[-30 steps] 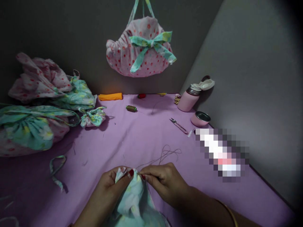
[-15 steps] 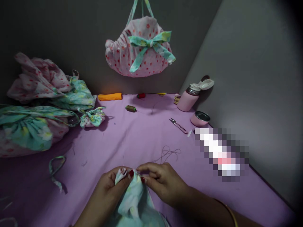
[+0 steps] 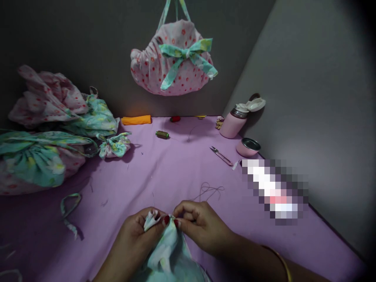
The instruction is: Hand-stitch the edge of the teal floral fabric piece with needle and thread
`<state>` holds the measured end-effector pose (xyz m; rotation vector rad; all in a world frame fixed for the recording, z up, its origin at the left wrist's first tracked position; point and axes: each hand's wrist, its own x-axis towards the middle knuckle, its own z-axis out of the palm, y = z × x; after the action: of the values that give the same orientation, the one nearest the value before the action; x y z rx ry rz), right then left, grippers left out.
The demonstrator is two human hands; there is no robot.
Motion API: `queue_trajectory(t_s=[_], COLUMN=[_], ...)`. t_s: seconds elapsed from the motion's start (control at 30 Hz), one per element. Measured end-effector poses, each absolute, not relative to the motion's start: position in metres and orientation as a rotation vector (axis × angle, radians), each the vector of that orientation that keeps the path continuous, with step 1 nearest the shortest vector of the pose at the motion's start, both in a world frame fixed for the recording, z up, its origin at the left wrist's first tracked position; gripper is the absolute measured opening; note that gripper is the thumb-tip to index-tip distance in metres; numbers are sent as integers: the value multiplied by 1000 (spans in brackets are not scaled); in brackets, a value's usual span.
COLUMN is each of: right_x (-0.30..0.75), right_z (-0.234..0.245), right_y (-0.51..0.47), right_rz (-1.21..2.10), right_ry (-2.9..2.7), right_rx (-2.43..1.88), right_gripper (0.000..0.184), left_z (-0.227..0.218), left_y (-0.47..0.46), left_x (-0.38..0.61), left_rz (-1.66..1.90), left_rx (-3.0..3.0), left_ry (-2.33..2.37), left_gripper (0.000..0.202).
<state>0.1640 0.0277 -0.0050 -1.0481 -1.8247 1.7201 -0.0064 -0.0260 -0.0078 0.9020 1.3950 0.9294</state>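
A mint-green floral cloth (image 3: 167, 250) with a gathered top edge hangs down toward the bottom of the view. My left hand (image 3: 142, 231) is closed on that edge, thumb on top, with a pale fold bunched beside the thumb. My right hand (image 3: 202, 227) pinches the same edge just to the right, thumb and forefinger pressed together. Both thumbs nearly meet there. Whether a needle is between the right fingers is too small to tell. Loose dark thread (image 3: 208, 190) lies in loops on the table just beyond my right hand.
Thread snips (image 3: 221, 156), an open pink flask (image 3: 233, 123) and its cup (image 3: 248, 147) are at the right. Thread spools (image 3: 162, 134) lie farther back. Fabric bags (image 3: 44, 160) pile up at the left, near a fabric strip (image 3: 66, 211). A dotted bag (image 3: 176, 66) hangs above.
My right hand's fingertips have come down closer to the cloth's edge and my left thumb. The left thumb has shifted slightly right. Everything else stays in place.
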Motion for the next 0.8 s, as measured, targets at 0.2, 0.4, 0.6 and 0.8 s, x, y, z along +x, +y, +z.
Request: queue_trajectory(t_s=[0.2, 0.4, 0.6, 0.8], right_x=[164, 162, 164, 163], right_z=[-8, -5, -8, -7], right_y=[28, 30, 32, 32], right_rz=[1717, 1847, 1909, 1967], right_ry=[-1791, -1652, -1598, -1527], right_rx=[-1024, -1009, -994, -922], right_gripper=[8, 8, 5, 6], left_z=[-8, -8, -6, -6], left_y=[-26, -26, -27, -26], left_x=[-6, -7, -6, -5], left_rz=[932, 879, 868, 837], left_rx=[818, 781, 749, 744], left_ry=[1338, 1295, 1243, 1216], left_gripper=[27, 28, 28, 31])
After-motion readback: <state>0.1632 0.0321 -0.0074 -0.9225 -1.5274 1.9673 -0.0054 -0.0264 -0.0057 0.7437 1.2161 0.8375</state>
